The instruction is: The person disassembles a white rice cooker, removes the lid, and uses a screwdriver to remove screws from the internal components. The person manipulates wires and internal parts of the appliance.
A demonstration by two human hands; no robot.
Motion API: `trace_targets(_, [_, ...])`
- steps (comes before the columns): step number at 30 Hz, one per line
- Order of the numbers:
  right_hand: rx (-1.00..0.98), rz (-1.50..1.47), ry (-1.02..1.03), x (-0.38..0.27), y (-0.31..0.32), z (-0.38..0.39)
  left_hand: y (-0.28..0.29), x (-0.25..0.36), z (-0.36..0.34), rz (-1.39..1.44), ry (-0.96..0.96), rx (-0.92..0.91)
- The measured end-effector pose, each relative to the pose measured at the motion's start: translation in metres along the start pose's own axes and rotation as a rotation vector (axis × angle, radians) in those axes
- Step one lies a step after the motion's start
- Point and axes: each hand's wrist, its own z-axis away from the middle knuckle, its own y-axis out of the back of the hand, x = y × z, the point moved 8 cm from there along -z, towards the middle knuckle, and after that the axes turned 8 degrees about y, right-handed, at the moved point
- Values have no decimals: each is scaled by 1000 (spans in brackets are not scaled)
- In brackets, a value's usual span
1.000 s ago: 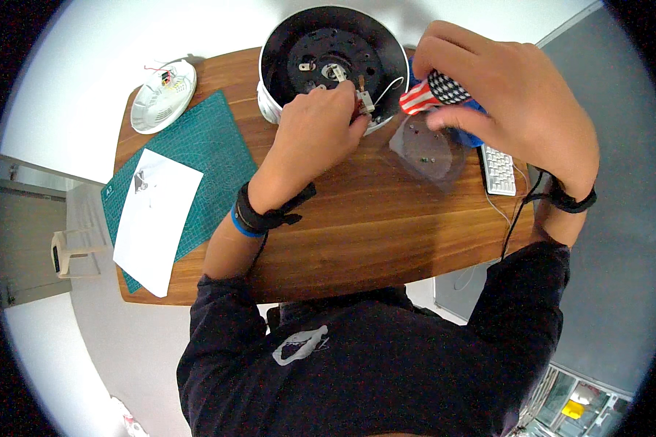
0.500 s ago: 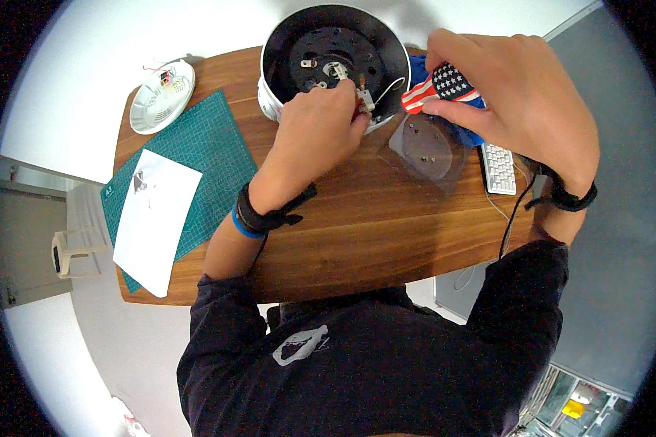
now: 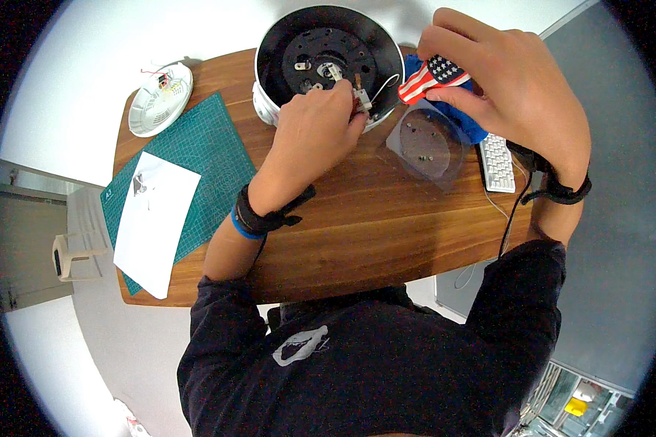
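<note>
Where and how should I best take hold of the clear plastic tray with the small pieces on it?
Probably pinch the thin flat border of the clear plastic tray at its near corner, coming from the person's side: the round housing stands to its upper left and the white keyboard to its right. Small pieces lie on it, so keep it level.

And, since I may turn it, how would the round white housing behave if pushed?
The round white housing looks stiff, keeping an even round shape. Sitting broad and mouth-up, it would probably slide before tipping. The thin white wire arching at its right side seems flexible and might snag.
</note>
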Motion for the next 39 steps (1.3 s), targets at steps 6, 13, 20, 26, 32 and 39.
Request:
trace_targets(6, [-18,55,7,-3,-1,0,2,0,2,14,-30,22])
trace_targets(13, [96,81,-37,-6,2,1,1,1,0,-9,-21,14])
trace_targets(20, [352,352,-30,-17,-21,-2,2,2,1,-6,-58,79])
trace_targets(26, [169,200,43,-17,1,-2,3,4,2,17,-59,56])
trace_targets(32, [132,169,102,-20,1,-3,0,0,0,-27,10,-17])
trace_targets(39, [200,201,-93,-24,-16,-2,4,1,2,-31,14,19])
